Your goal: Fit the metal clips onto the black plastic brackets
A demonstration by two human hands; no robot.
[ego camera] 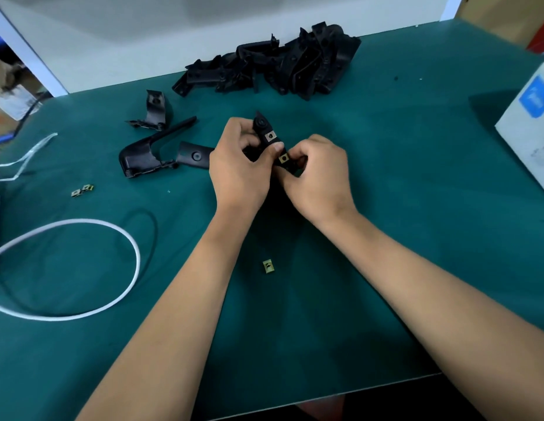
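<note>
Hands (237, 165) (318, 174) grip a clipped bracket (266, 133) over green matting (386, 208), seemingly below a white wall (143, 41).

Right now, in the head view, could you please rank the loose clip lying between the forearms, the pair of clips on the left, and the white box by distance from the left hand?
From the left hand:
1. Loose clip, toward the person, between the forearms.
2. Pair of clips, far left on the mat.
3. White box, at the right edge.
</note>
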